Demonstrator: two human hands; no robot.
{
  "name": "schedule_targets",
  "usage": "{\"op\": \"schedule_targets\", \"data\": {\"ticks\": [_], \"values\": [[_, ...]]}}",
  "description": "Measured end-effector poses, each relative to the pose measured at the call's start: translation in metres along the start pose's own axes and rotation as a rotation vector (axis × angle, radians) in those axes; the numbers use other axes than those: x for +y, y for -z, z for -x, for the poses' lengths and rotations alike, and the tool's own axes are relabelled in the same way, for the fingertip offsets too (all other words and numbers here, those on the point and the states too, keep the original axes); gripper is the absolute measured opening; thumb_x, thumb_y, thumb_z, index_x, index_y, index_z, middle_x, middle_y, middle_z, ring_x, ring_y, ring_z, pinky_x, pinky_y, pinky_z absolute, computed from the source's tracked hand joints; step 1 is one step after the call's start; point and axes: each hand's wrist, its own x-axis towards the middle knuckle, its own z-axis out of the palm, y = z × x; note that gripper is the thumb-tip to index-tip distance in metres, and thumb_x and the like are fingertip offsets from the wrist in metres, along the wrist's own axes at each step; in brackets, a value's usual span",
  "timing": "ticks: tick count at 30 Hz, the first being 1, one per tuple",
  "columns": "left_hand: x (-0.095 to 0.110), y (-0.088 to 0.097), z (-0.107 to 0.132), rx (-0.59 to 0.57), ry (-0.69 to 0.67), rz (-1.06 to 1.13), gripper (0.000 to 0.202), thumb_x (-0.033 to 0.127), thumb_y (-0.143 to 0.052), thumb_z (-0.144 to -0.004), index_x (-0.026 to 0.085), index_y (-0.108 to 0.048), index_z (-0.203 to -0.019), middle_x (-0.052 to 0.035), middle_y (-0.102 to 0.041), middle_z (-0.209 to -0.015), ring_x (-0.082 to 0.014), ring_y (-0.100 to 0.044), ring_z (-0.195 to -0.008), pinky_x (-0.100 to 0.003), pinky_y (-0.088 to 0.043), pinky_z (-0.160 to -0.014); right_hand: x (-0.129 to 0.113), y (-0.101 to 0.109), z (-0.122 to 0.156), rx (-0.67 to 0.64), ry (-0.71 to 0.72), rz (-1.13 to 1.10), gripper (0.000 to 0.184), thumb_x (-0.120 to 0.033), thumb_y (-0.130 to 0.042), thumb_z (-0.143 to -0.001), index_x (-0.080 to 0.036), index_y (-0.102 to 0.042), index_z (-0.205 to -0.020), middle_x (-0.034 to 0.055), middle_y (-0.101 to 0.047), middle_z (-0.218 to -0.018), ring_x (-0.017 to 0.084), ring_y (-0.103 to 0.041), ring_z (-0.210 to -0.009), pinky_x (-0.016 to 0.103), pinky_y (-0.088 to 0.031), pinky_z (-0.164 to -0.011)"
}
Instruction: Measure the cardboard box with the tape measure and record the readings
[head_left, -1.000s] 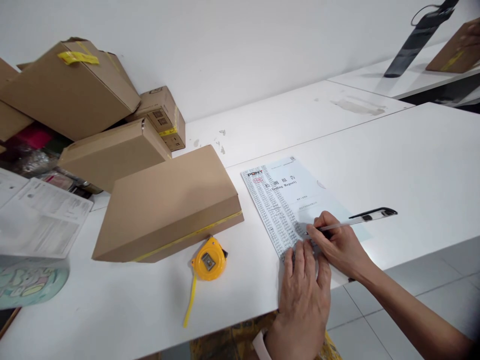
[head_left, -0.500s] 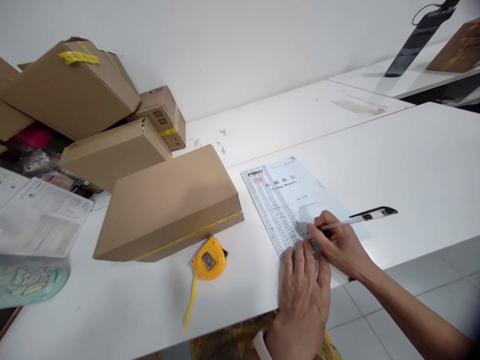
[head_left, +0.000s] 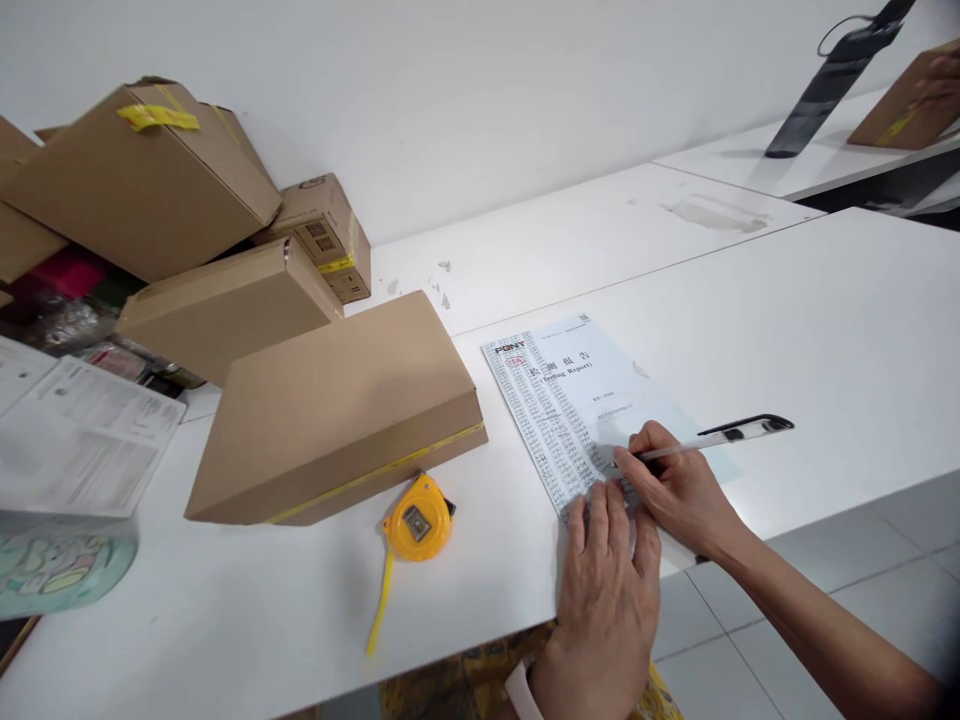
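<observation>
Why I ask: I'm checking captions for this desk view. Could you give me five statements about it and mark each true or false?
1. The right hand grips a pen over the Testing Report. True.
2. The yellow tape measure lies on top of the nearest cardboard box. False: it lies on the white table, in front of that box.
3. The left hand has its fingers on the near part of the Testing Report. True.
4. The Testing Report's cover is red all over. False: it is mostly pale blue.
5. A dark bottle stands at the back right of the view. True.
</observation>
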Motion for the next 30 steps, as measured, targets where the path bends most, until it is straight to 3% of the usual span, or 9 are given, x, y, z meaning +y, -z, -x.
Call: {"op": "schedule_targets", "data": {"ticks": [13, 19, 30], "values": [[-0.0021, 0.0027, -0.0026, 0.006, -0.001, -0.001, 0.057, 0.028, -0.063, -0.094, 0.007, -0.05, -0.146, -0.0201, -0.058, -0.147, -0.0307, -0.055, -0.136, -0.044, -0.05, -0.113, 0.003, 0.0008, -0.0005, 0.006, 0.001, 0.022, 0.026, -0.039, -0.059, -0.091, -0.026, -0.045, -0.073, -0.0067, -0.042, -0.055, 0.012, -0.037, -0.049, 0.027, -0.031, -0.046], [-0.0012, -0.0001, -0.0003, -0.012, -0.009, 0.013, 0.067, 0.032, -0.067, -0.091, 0.005, -0.047, -0.148, -0.0223, -0.052, -0.151, -0.033, -0.051, -0.14, -0.046, -0.047, -0.115, 0.001, 0.0015, -0.0007, 0.029, 0.026, 0.038, 0.025, -0.037, -0.058, -0.09, -0.026, -0.044, -0.072, -0.0066, -0.041, -0.055, 0.012, -0.036, -0.05, 0.026, -0.031, -0.046], [-0.0021, 0.0026, 0.0004, -0.014, -0.01, 0.019, 0.065, 0.032, -0.066, -0.091, 0.006, -0.047, -0.147, -0.022, -0.052, -0.151, -0.0328, -0.049, -0.141, -0.046, -0.046, -0.116, 0.0027, 0.0003, -0.0004, 0.043, -0.007, 0.017, 0.025, -0.035, -0.058, -0.089, -0.026, -0.043, -0.072, -0.0067, -0.041, -0.056, 0.011, -0.034, -0.049, 0.026, -0.03, -0.045]]}}
